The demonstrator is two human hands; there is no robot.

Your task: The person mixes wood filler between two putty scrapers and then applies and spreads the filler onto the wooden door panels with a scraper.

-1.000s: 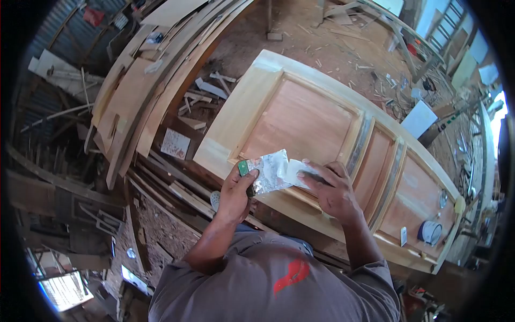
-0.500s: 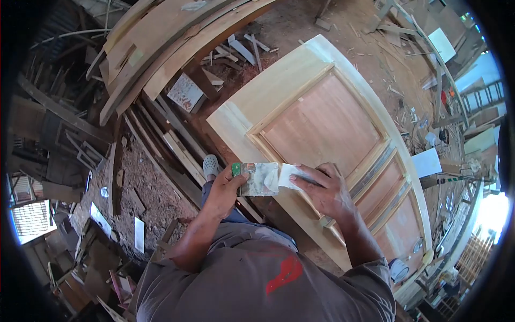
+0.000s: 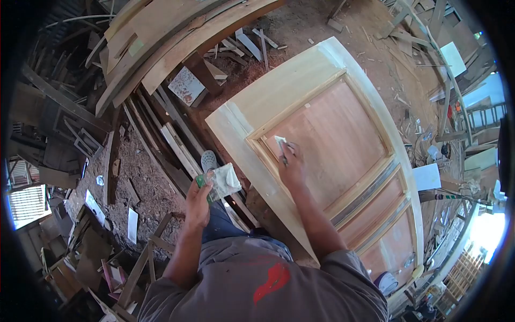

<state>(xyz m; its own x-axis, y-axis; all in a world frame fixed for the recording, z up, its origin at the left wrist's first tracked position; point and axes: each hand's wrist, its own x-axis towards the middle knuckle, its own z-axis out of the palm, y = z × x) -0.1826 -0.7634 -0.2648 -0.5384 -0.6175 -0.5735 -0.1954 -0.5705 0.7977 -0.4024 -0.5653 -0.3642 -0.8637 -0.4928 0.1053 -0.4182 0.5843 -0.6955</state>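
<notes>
My left hand (image 3: 198,199) grips the green end of a flat putty scraper (image 3: 221,183), its face smeared with white putty, held left of the door's edge. My right hand (image 3: 292,167) reaches over a wooden panel door (image 3: 279,94) that lies flat. Its fingers are closed on a small putty spreader (image 3: 280,140) with white paste on its tip, right at the upper panel near the inner moulding corner. Pale filler streaks show on the door's frame.
Long boards (image 3: 177,61) are stacked at the upper left, with timber lengths below. A paint-marked block (image 3: 186,86) stands beside the door. A white sheet (image 3: 427,177) sits past its right edge, and a round container (image 3: 386,283) is near its lower end. Wood scraps litter the dirt floor.
My hands have moved apart. The right one, with the spreader, has gone from the scraper up to the door panel, while the left has drawn back left and down with the scraper.
</notes>
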